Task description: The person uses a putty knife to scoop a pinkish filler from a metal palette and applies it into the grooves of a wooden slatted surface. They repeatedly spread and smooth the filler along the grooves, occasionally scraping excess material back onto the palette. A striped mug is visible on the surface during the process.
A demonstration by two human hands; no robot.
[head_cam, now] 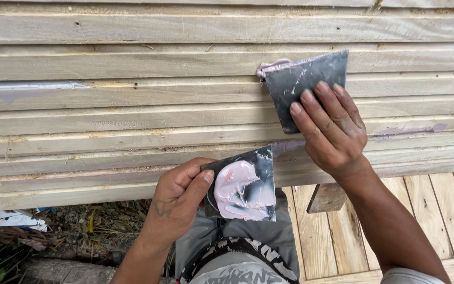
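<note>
Head view: right hand [332, 129], fingers pressed flat, holds a dark flat metal scraper blade [306, 87] against the stack of pale grooved wooden planks [132, 105], pink-grey putty at its upper-left edge. Below the blade, left hand [182, 197] pinches a second dark plate [248, 184] loaded with putty [237, 192]. Few seams show filler; most planks bare.
</note>
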